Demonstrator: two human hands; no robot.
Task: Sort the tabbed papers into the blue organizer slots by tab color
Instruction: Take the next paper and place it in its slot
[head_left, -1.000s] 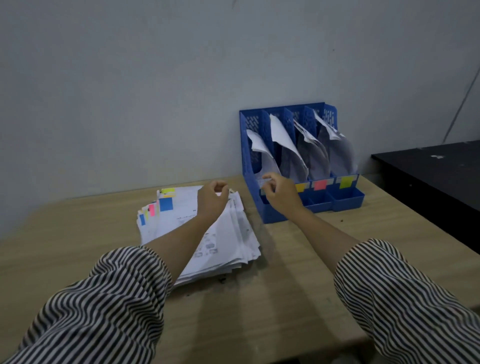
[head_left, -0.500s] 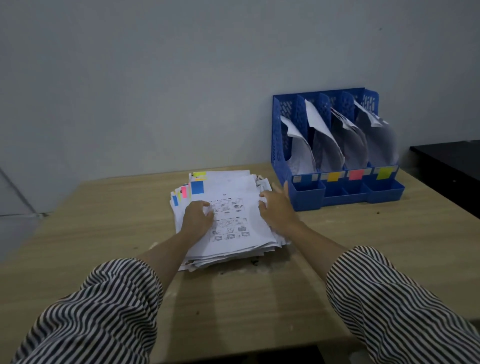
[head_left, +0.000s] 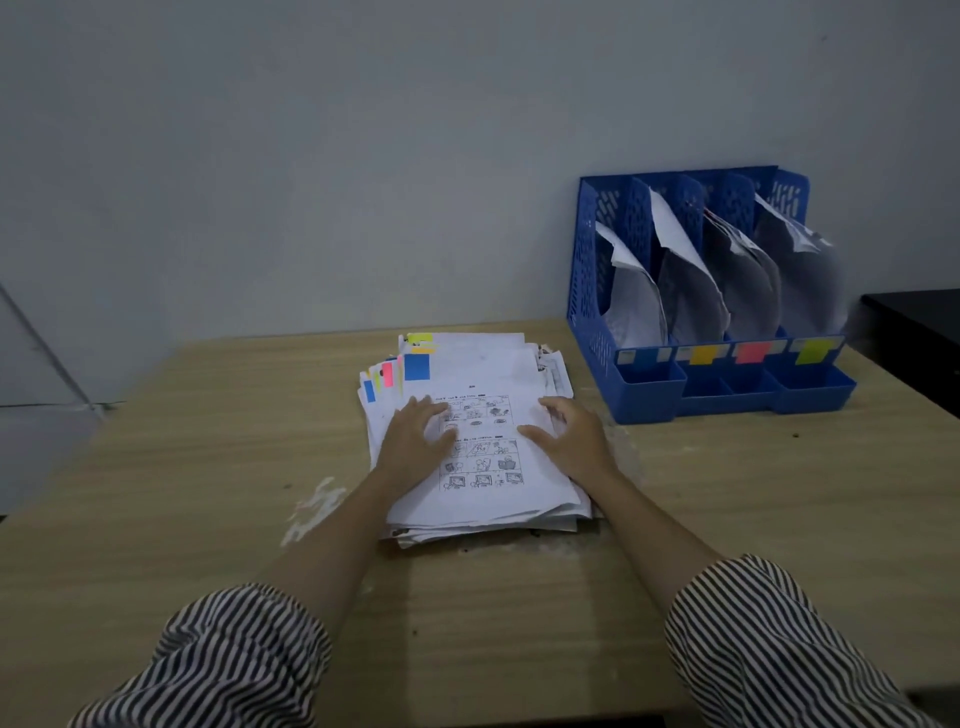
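A pale wood-grain surface (head_left: 208, 519) carries a loose stack of tabbed papers (head_left: 483, 374) near its middle. A blue organizer (head_left: 727, 400) stands far right on it, against the wall. A whitish scuff (head_left: 311, 509) marks the wood left of the stack.

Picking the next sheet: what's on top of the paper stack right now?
Both hands rest flat on the stack: left hand, right hand. The top sheet shows comic panels and a blue tab. Lower sheets' print is covered.

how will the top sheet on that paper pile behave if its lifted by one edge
The top sheet is thin, so it will likely droop; the papers in the blue organizer already curl. Loose on an uneven pile, it may slide or drag neighbours.
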